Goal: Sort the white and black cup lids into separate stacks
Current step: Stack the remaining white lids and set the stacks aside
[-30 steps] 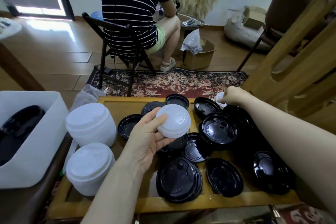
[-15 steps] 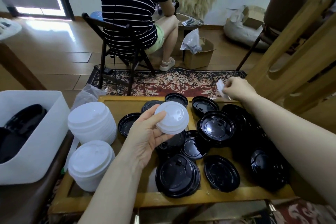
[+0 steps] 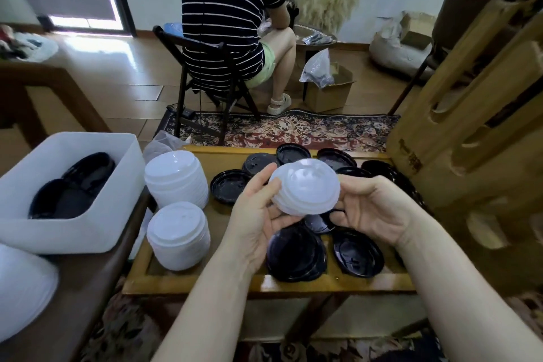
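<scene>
Hands, left hand point(image 3: 258, 214) and right hand point(image 3: 373, 210), both grip white lids point(image 3: 305, 188); nest squarely before moving left onto white stack point(image 3: 179, 233)

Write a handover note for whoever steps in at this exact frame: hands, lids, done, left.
Left hand and right hand both grip a small stack of white lids, held above the wooden tray.
Done: two white stacks, far and near, stand at the tray's left end. Some black lids lie in the white bin left of the tray.
Left: set the held stack on a white stack, probably the near one. Loose black lids still cover the tray's middle and right, some nested but not in one stack.
</scene>
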A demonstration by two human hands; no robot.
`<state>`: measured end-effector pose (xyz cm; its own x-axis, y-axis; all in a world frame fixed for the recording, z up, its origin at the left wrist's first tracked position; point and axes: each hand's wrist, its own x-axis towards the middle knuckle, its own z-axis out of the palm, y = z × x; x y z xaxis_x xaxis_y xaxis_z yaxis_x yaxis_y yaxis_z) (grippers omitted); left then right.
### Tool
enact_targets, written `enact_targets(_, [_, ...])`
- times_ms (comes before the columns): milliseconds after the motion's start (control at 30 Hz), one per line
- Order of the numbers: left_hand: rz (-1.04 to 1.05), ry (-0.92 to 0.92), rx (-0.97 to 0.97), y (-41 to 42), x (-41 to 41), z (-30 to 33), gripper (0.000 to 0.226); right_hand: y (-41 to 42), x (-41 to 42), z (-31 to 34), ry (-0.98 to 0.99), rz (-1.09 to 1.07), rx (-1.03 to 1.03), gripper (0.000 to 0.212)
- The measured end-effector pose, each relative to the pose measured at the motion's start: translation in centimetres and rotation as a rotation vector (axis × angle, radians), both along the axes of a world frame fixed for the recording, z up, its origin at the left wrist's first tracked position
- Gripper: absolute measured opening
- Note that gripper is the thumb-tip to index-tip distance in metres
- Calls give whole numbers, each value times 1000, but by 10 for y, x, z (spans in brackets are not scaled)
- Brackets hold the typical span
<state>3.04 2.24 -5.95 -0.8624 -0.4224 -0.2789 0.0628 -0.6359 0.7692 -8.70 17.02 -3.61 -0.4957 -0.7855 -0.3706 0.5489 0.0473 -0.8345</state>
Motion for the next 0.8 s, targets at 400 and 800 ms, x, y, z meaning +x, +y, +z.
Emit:
enact_targets(400, [118,-46,-112,13,30,-6,32,-11,37,-8,12,-171,152,16])
enact_targets(800, [246,-97,-183,0,68,-4,37,-40,81,-10,319,-146,128,36])
